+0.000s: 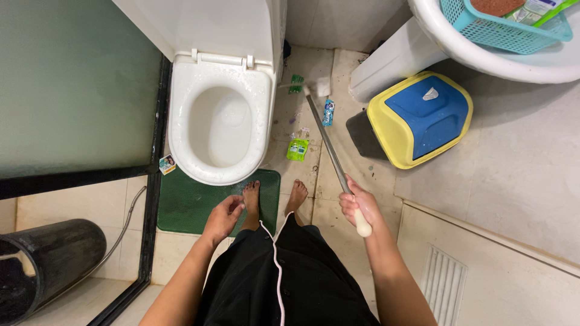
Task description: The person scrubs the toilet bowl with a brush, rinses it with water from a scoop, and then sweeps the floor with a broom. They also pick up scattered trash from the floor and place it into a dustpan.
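My right hand (356, 206) grips the white end of a long metal-handled broom (326, 142), whose head rests on the tiled floor by the toilet's right side, near the wall. My left hand (223, 216) hangs loosely half-curled over the green mat (181, 205), holding nothing. Small green and blue wrappers (297, 149) and bits of litter lie on the floor beside the broom handle. The white toilet (220, 124) stands open just ahead of my bare feet.
A yellow and blue lidded bin (420, 118) sits right of the broom. A white basin with a teal basket (501, 27) is top right. A glass partition (72, 84) and a black cylinder (42, 265) are at left. A floor vent (444, 281) lies lower right.
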